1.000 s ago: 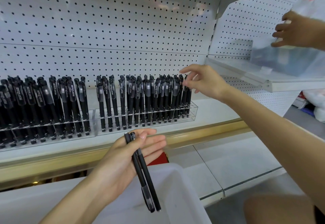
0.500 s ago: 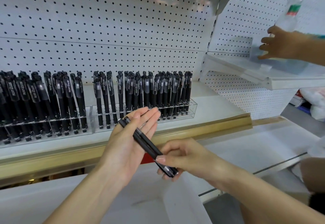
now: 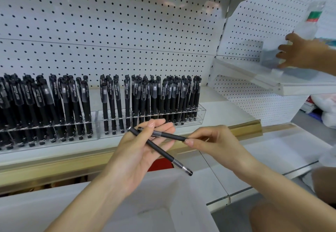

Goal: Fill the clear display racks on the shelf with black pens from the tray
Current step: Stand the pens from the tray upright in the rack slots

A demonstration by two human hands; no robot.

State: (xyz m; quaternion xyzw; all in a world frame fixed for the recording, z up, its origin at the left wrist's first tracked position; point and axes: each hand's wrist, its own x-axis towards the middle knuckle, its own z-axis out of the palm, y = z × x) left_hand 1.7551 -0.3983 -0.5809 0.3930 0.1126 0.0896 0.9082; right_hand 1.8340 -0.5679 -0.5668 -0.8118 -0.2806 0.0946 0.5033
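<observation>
One black pen lay across the straight, relaxed fingers of the left hand, while the right hand pinched a second pen by its end.

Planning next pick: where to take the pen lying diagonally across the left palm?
Pinch the diagonal pen at its free end, which overhangs the left hand toward lower right; come from the right. Its upper half lies against palm and fingers. The right hand is busy pinching the other pen.
</observation>
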